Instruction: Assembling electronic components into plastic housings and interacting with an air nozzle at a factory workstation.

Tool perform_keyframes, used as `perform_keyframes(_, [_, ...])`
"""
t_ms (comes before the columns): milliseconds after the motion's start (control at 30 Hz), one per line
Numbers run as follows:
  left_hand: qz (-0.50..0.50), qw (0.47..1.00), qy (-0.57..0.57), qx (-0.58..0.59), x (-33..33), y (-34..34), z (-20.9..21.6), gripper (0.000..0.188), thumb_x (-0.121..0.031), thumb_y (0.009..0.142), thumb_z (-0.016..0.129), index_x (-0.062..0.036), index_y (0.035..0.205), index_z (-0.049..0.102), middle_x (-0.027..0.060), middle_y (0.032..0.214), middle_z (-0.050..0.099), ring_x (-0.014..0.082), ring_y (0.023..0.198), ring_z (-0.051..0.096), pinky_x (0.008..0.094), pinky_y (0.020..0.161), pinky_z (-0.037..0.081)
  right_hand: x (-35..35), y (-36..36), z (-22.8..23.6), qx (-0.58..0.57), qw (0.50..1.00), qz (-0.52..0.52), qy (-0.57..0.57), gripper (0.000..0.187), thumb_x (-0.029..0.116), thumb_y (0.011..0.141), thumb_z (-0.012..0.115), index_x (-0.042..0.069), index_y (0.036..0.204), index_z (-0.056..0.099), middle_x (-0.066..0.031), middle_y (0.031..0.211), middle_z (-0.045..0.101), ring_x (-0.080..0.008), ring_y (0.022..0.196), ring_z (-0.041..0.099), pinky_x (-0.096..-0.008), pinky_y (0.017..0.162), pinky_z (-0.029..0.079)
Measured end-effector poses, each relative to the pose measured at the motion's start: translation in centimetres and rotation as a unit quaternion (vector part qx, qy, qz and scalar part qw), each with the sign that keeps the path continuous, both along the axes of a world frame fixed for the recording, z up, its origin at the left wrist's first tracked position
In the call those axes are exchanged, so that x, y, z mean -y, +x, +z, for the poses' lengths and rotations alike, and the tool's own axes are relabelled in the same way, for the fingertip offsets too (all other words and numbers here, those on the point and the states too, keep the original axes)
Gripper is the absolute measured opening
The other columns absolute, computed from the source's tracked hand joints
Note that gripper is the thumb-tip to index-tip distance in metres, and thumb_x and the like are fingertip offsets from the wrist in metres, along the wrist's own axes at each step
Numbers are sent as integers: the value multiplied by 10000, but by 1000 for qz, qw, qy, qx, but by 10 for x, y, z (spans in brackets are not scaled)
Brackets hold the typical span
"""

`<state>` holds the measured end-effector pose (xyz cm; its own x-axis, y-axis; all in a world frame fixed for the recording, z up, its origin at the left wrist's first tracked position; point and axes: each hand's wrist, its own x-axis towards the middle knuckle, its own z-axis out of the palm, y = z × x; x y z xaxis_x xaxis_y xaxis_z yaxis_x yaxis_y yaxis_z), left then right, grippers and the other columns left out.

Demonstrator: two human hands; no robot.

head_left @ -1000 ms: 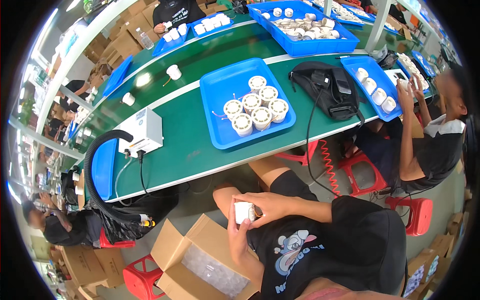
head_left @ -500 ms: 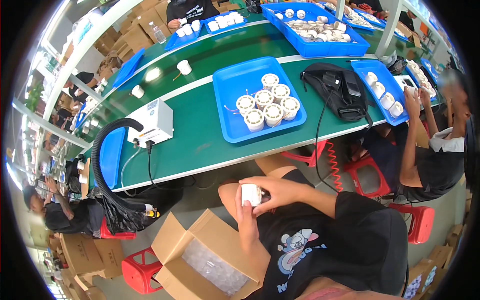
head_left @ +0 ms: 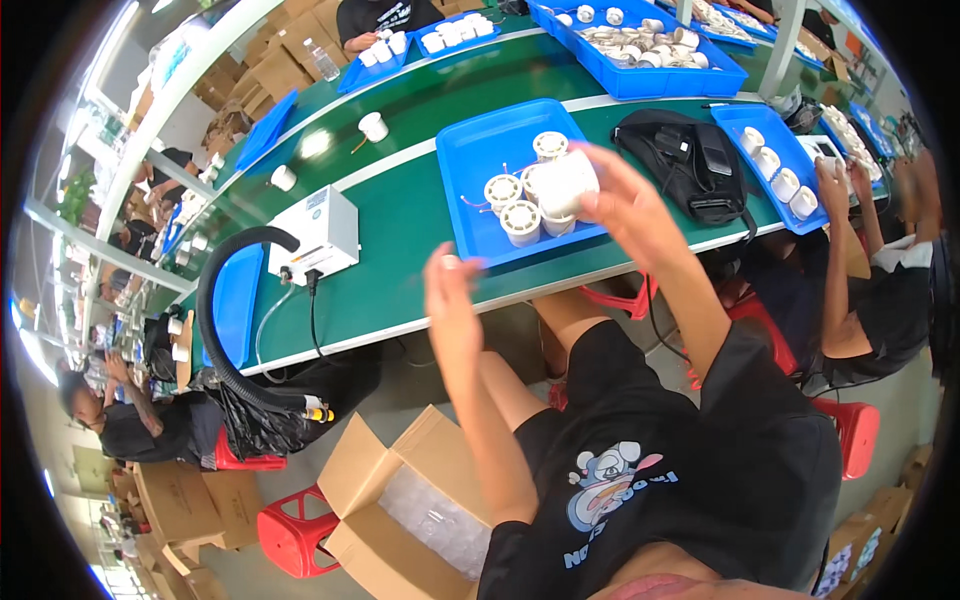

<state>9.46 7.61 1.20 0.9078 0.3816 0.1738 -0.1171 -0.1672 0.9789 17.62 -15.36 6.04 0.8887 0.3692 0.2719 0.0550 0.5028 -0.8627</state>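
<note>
A right hand (head_left: pixel 632 208), thumb and fingers around its 3 o'clock side, grips a white cylinder (head_left: pixel 566 184) above a blue tray (head_left: pixel 478 140) on a long green table (head_left: pixel 400 225), 12 o'clock being the top of the view. Motion blurs the piece, and whether it touches the ones below cannot be told. The left hand (head_left: pixel 452 300), also blurred, is open with fingers extended at the table's near edge, between 7 and 8 o'clock from the held piece.

More cylinders (head_left: pixel 520 224) stand close together in the tray, slotted tops up, thin wires (head_left: pixel 482 205) trailing toward 9 o'clock. From the tray, a black bag (head_left: pixel 660 150) lies at 3 o'clock; past it, a co-worker's hands (head_left: pixel 835 185) are raised beside a second blue tray (head_left: pixel 735 125) holding four white pieces. A large blue bin (head_left: pixel 680 84) sits between 1 and 2 o'clock, heaped with parts. A white box (head_left: pixel 330 240) with a curved black hose (head_left: pixel 205 310) stands between 8 and 9 o'clock, and at 7 o'clock, below the table, an open carton (head_left: pixel 350 458) holds clear packing (head_left: pixel 435 520) near a red stool (head_left: pixel 285 540)
</note>
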Motion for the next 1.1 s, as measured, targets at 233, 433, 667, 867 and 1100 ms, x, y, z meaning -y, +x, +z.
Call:
perform_keyframes(233, [257,856,449,7,-58,37,-82,420,-327,938,591,-4,1207,579,181,1271,559,350,1200,507,459,1015,378,14,37,26,138,987,-80,-5,687,-22,825,676,37,1430,357,-133,1412,437,-227,1312,428,-364,1064,385])
perform_keyframes(433, [227,924,304,-40,-64,62,-68,413,-305,928,610,14,1188,581,203,1237,566,361,1178,522,446,1004,397,7,53,31,196,977,-80,-23,677,-30,829,671,37,1428,363,-124,1412,429,-229,1294,451,-376,1052,406])
perform_keyframes(667, [161,967,194,19,-71,137,-47,375,-287,942,600,30,1143,599,204,1124,593,339,1054,572,405,924,452,8,84,20,163,976,-85,-116,719,-2,833,696,42,1459,347,-124,1381,455,-220,1268,476,-357,1045,411])
perform_keyframes(867, [122,960,251,-8,-91,230,-40,341,-299,961,557,16,1073,625,198,1063,612,329,956,601,419,831,478,-1,110,-8,108,969,-106,-195,675,49,841,716,46,1413,356,-147,1354,470,-229,1264,476,-365,1042,404])
perform_keyframes(1100, [149,954,247,86,-100,270,-56,289,-257,964,541,13,921,634,186,899,644,365,773,628,449,692,492,-3,131,-16,89,960,-162,-212,548,51,841,713,10,1287,399,-141,1248,538,-207,1167,544,-341,993,441])
